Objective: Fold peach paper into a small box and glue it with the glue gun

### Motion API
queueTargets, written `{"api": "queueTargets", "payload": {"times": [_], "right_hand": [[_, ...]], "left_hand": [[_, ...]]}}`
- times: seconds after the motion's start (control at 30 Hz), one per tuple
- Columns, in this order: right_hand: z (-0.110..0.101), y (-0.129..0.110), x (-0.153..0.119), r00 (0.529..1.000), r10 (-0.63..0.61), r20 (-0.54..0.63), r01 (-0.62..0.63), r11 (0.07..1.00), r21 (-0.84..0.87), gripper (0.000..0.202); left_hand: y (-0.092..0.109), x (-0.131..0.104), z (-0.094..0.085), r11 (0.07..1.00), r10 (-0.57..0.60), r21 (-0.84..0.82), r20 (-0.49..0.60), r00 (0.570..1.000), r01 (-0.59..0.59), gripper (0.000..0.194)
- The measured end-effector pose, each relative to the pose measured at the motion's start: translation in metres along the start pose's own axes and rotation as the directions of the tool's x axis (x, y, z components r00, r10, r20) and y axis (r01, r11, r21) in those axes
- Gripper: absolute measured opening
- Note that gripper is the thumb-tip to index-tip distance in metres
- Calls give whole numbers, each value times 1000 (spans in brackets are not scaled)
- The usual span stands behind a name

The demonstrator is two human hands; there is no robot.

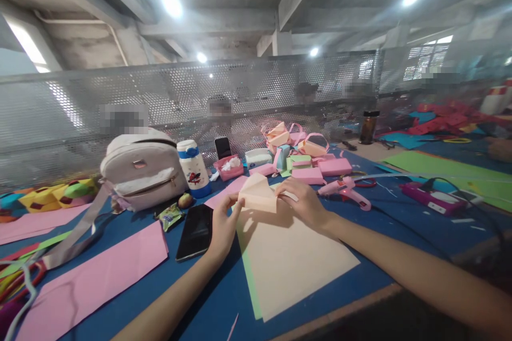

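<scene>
A small folded piece of peach paper (259, 194) is held up between my two hands, above the table. My left hand (224, 224) pinches its left edge with thumb and fingers. At its right edge my right hand (303, 203) grips it, fingertips partly hidden behind the paper. Below lies a large peach sheet (296, 266) with a green sheet (248, 277) showing under its left side. A pink glue gun (346, 191) rests to the right of my right hand. A dark phone (195, 232) lies beside my left forearm.
Pink paper sheets (100, 282) cover the left, near scissors (24, 282). A pale backpack (144, 170), a bottle (194, 168) and folded paper pieces (308, 170) stand at the back before a perforated metal screen (256, 82). A purple power strip (432, 198) sits right.
</scene>
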State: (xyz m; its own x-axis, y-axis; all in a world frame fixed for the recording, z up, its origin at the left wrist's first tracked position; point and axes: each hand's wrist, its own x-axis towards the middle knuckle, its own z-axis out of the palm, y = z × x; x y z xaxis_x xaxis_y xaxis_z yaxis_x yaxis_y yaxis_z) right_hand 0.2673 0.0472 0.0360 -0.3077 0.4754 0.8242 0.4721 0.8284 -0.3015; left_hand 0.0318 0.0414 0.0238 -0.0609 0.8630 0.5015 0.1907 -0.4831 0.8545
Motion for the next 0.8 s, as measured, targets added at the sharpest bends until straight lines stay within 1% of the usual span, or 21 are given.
{"api": "queueTargets", "payload": {"times": [0.07,0.17,0.27,0.33,0.4,0.43,0.5,0.53,0.6,0.7,0.8], "right_hand": [[0,0,0,1000,-1,2,1,1000,3,15],[-1,-1,1,1000,-3,7,3,1000,-1,13],[-2,-4,1,1000,-21,21,22,999,-27,13],[-1,-8,1,999,-30,32,32,998,-51,13],[-1,-13,1,998,-38,42,41,996,-73,13],[-1,-15,1,998,-45,44,48,995,-82,14],[0,-19,1,996,-64,54,69,993,-97,15],[0,-20,1,996,-72,58,77,992,-102,15],[0,-21,1,995,-79,63,85,992,-94,14],[0,-22,1,993,-85,79,89,995,-49,14],[1,-23,1,989,-99,110,102,995,-19,15]], "left_hand": [[-3,1,-1,1000,-17,-5,-4,1000,17,29],[-5,3,-1,999,-42,-23,-45,998,41,32],[-3,-1,3,997,-74,-40,-93,993,71,46],[-1,-8,10,993,-110,-46,-91,990,106,56],[1,-18,19,983,-177,-61,-46,983,174,69],[1,-23,24,974,-218,-72,-16,976,217,78],[-1,-31,32,959,-257,-114,43,965,261,95],[-2,-33,34,952,-262,-141,72,962,270,99],[-5,-33,37,943,-259,-188,101,961,274,98],[-8,-27,34,939,-253,-216,98,963,269,98],[-9,-21,30,929,-231,-246,197,953,276,106]]}}
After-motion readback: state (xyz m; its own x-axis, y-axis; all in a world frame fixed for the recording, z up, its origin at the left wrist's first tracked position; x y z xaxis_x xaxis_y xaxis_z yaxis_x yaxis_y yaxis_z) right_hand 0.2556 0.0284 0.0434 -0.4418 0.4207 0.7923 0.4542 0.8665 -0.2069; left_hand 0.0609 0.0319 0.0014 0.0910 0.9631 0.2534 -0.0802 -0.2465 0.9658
